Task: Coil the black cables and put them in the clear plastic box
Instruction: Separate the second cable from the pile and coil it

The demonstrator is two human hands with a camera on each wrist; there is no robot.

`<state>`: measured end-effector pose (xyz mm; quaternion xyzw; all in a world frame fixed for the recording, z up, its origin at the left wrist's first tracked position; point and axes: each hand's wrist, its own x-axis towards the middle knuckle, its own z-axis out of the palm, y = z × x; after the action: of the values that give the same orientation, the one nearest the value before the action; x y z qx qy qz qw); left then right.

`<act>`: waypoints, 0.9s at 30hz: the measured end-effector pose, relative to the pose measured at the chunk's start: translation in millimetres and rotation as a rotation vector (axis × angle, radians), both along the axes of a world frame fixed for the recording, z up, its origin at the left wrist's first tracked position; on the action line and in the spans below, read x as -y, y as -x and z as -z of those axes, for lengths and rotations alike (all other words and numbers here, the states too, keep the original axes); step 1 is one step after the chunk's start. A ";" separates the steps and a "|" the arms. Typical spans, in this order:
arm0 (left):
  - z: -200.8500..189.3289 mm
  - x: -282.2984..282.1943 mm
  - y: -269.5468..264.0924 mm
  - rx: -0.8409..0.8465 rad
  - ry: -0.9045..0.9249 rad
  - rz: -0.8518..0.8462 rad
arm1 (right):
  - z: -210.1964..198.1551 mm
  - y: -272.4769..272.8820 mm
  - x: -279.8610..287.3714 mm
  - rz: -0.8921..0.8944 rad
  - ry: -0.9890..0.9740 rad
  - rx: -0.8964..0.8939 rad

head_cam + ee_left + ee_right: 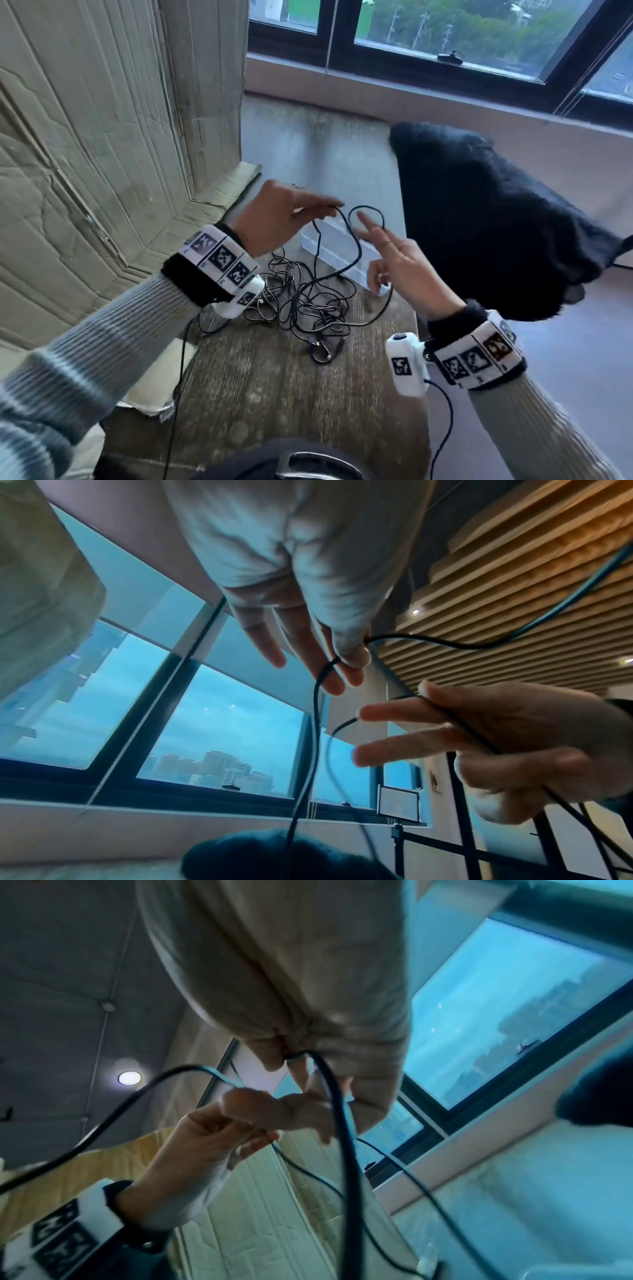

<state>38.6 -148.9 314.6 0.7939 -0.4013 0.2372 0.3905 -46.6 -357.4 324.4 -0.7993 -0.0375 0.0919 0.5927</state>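
A thin black cable (366, 206) hangs in loops between my two hands above the table. My left hand (318, 210) pinches it between thumb and fingertips (342, 658). My right hand (397, 263) has its fingers stretched out; a loop of the cable goes round them, and it runs across the palm (514, 729) under the curled thumb. The cable trails down to a tangled heap of black cables (308, 301) on the wooden table. The clear plastic box (329, 236) stands on the table just beyond the heap, below my hands.
A black fuzzy cushion (496, 222) lies at the right of the table (274, 394), close to my right hand. Flattened cardboard (102, 154) leans along the left side. A window sill and window (445, 41) run across the back.
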 end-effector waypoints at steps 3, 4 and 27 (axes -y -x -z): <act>-1.8 7.3 0.1 0.040 -0.060 -0.010 | -5.1 2.1 -7.2 0.009 -0.137 -0.077; 3.3 6.6 -0.4 0.037 -0.071 -0.043 | -7.1 1.8 -5.5 0.030 -0.178 -0.086; 179.7 -56.2 -16.6 -0.611 -0.513 -0.137 | -40.3 3.1 95.6 0.719 -0.093 0.556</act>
<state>55.2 -92.6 134.9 0.9243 -0.2593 -0.0921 0.2643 -49.7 -453.0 364.8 -0.7284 0.0808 -0.3396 0.5895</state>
